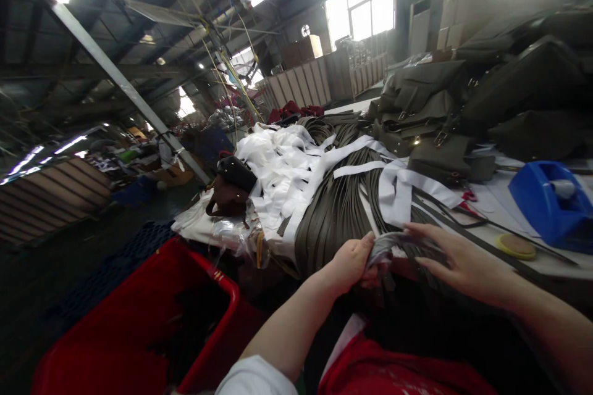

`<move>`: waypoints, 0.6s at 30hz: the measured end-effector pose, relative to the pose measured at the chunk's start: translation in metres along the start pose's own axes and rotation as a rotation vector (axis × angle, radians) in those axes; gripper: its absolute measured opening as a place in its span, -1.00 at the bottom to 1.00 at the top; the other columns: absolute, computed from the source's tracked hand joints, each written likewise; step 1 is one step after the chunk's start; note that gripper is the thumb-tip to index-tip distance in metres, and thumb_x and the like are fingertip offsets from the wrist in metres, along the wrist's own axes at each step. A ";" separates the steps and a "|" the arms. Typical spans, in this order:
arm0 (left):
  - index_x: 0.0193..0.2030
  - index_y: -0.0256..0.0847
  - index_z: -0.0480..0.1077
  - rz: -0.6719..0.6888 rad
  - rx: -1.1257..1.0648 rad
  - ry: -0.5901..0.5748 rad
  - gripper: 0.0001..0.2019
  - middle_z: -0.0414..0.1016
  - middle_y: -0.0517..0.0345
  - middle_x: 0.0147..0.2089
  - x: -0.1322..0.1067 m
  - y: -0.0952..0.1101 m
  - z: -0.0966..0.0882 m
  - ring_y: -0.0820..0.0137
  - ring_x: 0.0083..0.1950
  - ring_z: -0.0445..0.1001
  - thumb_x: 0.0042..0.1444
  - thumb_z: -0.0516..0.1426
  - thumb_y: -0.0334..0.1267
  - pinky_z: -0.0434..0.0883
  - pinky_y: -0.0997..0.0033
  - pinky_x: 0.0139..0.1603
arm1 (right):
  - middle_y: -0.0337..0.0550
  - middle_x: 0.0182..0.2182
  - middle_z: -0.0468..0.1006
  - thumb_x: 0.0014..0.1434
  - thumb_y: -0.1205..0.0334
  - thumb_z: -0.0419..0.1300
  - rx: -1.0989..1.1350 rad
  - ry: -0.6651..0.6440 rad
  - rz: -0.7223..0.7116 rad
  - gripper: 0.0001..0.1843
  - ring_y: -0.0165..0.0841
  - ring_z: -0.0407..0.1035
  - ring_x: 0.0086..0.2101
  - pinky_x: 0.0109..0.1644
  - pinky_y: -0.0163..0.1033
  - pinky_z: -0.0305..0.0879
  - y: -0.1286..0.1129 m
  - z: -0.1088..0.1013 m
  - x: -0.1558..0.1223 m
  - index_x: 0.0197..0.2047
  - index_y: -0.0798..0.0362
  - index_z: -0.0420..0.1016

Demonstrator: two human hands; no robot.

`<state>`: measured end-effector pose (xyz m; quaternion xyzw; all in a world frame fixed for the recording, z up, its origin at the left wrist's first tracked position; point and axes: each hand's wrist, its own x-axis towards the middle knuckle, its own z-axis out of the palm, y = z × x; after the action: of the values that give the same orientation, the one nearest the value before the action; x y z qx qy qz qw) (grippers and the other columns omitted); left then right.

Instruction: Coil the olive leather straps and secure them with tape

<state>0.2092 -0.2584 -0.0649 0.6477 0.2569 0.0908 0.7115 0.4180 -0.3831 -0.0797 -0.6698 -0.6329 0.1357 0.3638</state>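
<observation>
My left hand (351,262) is closed in a pinch on the near ends of a bundle of dark olive straps (340,203) that lie in a long pile on the table. My right hand (458,262) rests just to the right, fingers stretched out over the same strap ends, touching them. White strips of paper or fabric (287,166) lie across and beside the straps.
A red plastic crate (139,327) stands at the lower left. A blue tape dispenser (551,200) and a yellow tape roll (516,247) sit at the right. Dark olive bags (463,105) are stacked at the back right; a small brown bag (229,194) lies left.
</observation>
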 end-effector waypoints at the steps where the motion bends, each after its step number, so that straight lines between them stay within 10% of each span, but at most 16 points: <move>1: -0.48 -0.28 0.42 -0.020 -0.082 -0.019 -0.28 0.05 0.41 -0.80 0.001 0.002 0.001 0.53 -0.77 0.08 0.13 -0.08 0.43 0.33 0.42 -0.55 | 0.07 0.16 0.51 0.20 0.06 0.19 0.035 -0.041 -0.029 -0.39 -0.02 0.42 0.11 0.21 0.05 0.31 -0.004 0.009 -0.001 0.28 0.05 0.33; 9: -0.22 -0.41 0.49 -0.053 -0.716 -0.150 -0.51 0.20 0.29 -0.57 0.005 0.031 -0.011 0.52 -0.58 0.26 0.31 0.01 0.06 0.45 0.36 -0.19 | -0.18 -0.46 0.56 0.35 -0.10 -0.02 0.355 -0.180 0.146 -0.60 -0.20 0.50 -0.42 -0.31 -0.14 0.41 -0.024 0.052 0.000 -0.13 -0.01 0.48; 14: -0.12 -0.32 0.44 0.316 -0.737 0.113 -0.70 0.33 0.16 -0.36 0.016 0.046 -0.015 0.39 -0.32 0.41 0.27 0.09 -0.08 0.36 0.22 0.12 | -0.27 -0.50 0.50 0.31 -0.23 0.01 0.637 -0.366 0.260 -0.49 -0.37 0.37 -0.57 -0.47 -0.27 0.27 -0.043 0.067 -0.008 -0.04 0.05 0.43; 18: -0.03 -0.23 0.32 0.540 -0.238 0.410 -0.66 0.40 0.10 -0.25 0.029 0.025 -0.011 0.29 -0.20 0.43 0.27 0.08 0.02 0.32 0.17 0.11 | -0.27 -0.51 0.48 0.26 -0.25 0.11 0.844 -0.382 0.233 -0.47 -0.45 0.30 -0.57 -0.47 -0.33 0.23 -0.059 0.061 -0.010 -0.08 0.10 0.41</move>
<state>0.2336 -0.2321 -0.0485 0.5730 0.2016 0.4328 0.6661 0.3331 -0.3773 -0.0860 -0.4930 -0.4988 0.5415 0.4636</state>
